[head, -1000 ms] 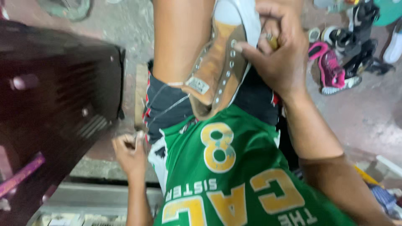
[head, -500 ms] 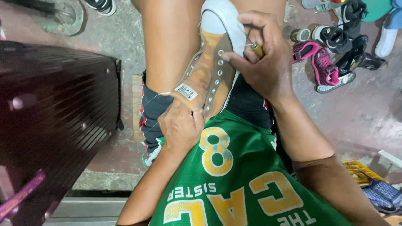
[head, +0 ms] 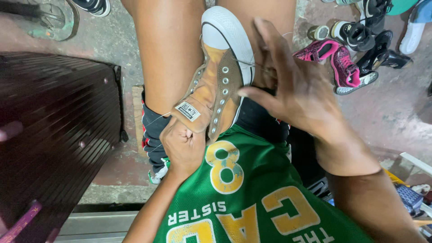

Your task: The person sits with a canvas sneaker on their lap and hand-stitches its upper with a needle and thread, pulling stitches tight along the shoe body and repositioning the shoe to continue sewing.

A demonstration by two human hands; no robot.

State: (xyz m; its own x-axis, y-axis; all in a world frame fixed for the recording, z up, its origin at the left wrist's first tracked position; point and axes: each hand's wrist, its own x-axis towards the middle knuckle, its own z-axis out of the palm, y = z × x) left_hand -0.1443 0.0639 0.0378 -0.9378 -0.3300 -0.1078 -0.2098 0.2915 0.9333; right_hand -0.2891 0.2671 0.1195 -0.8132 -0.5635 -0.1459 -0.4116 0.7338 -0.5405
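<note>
One tan high-top sneaker (head: 216, 85) lay between the person's two bare thighs, its long axis running up the frame and its white toe cap pointing away. The left hand (head: 183, 146) was clenched on its heel. The right hand (head: 297, 90) pinched one thin thread (head: 252, 65) beside the sole, other fingers spread

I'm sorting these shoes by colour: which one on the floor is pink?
The pink sneaker at upper right, beside the right hand. The shoes around it are black or white, and the brown shoe is on the lap, held by the left hand.
</note>
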